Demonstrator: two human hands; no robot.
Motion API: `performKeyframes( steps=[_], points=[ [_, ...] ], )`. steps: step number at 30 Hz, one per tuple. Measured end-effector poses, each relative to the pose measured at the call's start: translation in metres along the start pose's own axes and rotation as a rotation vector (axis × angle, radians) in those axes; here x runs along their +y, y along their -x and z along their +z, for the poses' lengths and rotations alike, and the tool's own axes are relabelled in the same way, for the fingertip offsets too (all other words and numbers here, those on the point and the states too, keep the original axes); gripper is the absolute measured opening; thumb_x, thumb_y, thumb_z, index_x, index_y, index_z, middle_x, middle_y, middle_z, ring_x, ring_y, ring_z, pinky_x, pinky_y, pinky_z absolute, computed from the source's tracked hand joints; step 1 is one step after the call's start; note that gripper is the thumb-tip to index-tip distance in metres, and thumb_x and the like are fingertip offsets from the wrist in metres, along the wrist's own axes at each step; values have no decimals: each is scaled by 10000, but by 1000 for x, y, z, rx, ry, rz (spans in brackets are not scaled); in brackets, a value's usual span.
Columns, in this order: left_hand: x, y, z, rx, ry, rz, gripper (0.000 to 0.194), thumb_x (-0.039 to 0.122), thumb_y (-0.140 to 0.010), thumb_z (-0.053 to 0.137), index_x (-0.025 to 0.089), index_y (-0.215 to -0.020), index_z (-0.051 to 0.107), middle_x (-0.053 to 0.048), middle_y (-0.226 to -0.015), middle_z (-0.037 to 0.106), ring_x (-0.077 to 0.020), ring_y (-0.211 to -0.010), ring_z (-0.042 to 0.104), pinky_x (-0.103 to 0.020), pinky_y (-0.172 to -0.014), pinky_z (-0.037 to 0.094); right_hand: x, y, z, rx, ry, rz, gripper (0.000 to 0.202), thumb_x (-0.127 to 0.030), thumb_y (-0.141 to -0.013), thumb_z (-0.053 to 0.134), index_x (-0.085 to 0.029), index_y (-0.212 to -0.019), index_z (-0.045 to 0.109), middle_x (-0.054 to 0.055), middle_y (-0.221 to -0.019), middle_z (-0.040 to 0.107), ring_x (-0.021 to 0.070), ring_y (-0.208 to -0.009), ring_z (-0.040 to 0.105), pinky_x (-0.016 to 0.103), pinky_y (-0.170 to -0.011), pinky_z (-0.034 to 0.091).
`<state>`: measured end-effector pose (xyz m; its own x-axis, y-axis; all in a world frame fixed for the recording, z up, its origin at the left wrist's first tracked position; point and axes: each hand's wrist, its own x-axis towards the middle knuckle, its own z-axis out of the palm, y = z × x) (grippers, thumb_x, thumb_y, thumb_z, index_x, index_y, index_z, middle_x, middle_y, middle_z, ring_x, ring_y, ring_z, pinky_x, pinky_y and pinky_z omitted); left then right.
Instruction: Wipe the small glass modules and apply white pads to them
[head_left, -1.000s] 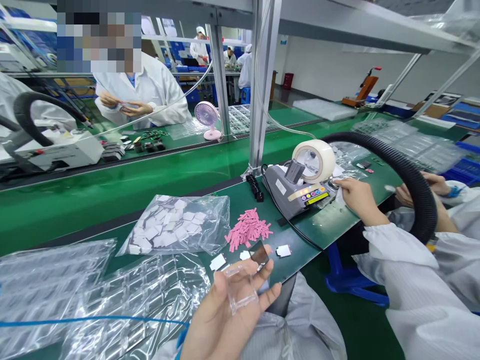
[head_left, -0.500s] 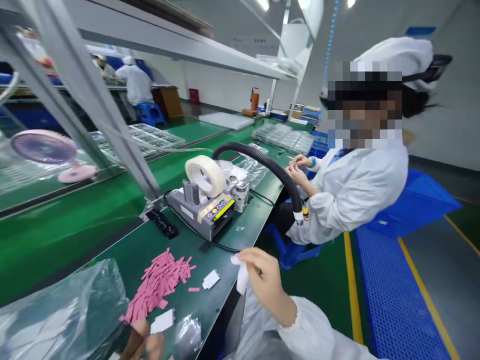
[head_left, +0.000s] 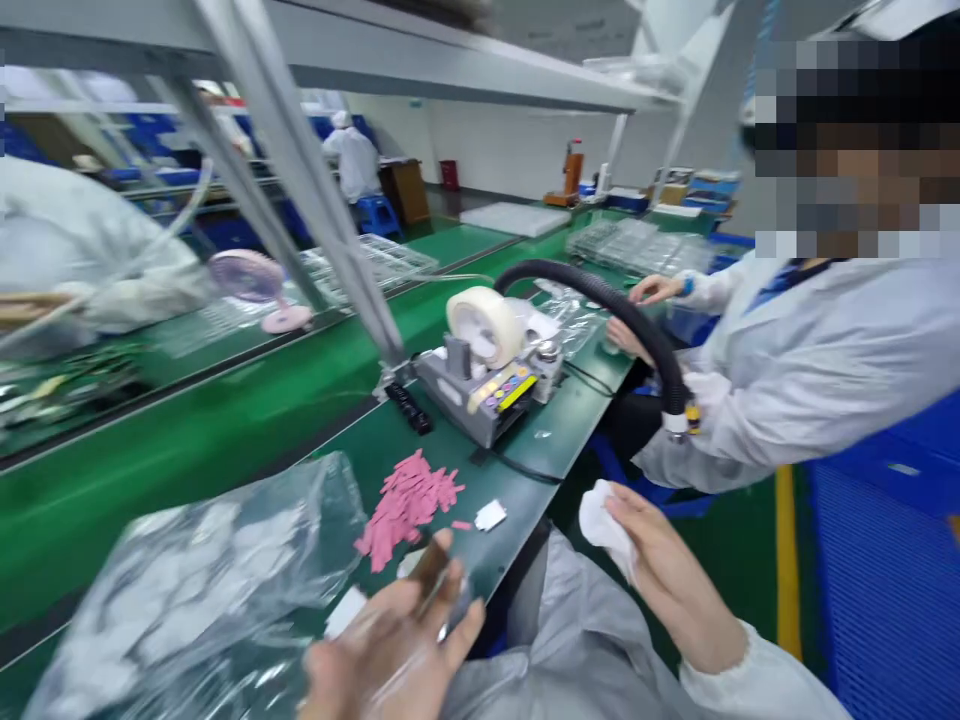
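Glossy tabletop; right grip pinches white cloth.

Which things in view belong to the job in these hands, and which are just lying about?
Likely the job:
Left hand: clear plastic piece (blurred), dark flat piece
Right hand: white cloth

Not in hand, apparently unused:
Heap of pink strips, possibly supplies
Plastic bag of white pieces, likewise
Roll of tape
Pink fan
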<state>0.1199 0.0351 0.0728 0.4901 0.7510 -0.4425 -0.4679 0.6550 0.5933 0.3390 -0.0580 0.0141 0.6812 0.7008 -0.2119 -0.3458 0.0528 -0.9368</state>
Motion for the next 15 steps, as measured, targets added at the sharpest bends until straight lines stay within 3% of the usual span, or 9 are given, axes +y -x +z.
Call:
performKeyframes(
  steps=[2,5,7,10,12,15],
  points=[
    [0,11,10,-50,18,9,350,564,-536,741,240,-669,733,-55,-1073,667,-298,-1062,539,-428,-849,496,-15,15,19,-50,83,-70,186,-298,-696,735,-251,-864,673,10,-766,728,176,-641,690,235,-537,567],
    [-1,17,13,-143,54,51,351,533,-589,727,210,-726,736,-60,-1108,630,-263,-1070,517,-400,-892,467,-39,34,49,-207,367,-493,271,-194,-699,699,-324,-933,658,-34,-722,729,168,-584,684,211,-484,562],
    [-1,18,11,-178,54,88,366,532,-610,713,199,-760,736,-61,-1137,606,-254,-1052,518,-374,-888,458,-52,43,69,-407,531,-788,355,-167,-726,644,-361,-1023,636,-50,-685,718,154,-495,643,225,-420,542],
    [1,20,8,-202,49,130,371,517,-614,719,203,-811,738,-57,-1091,605,-225,-968,540,-313,-828,454,-57,53,100,-672,708,-1107,500,-116,-770,582,-319,-1225,548,-23,-772,730,140,-454,591,255,-385,511],
    [4,22,6,-191,59,153,352,504,-638,708,212,-832,733,-42,-1040,602,-189,-905,540,-277,-803,442,-51,59,120,-666,738,-1236,535,-72,-793,543,-253,-1293,488,10,-855,734,151,-471,586,292,-391,487],
    [9,26,2,-161,44,199,351,525,-661,677,205,-799,718,-30,-991,579,-173,-895,517,-251,-804,418,-40,66,137,-596,719,-1235,433,-64,-823,507,-241,-1217,530,-3,-787,733,157,-488,589,305,-416,465]
  ],
)
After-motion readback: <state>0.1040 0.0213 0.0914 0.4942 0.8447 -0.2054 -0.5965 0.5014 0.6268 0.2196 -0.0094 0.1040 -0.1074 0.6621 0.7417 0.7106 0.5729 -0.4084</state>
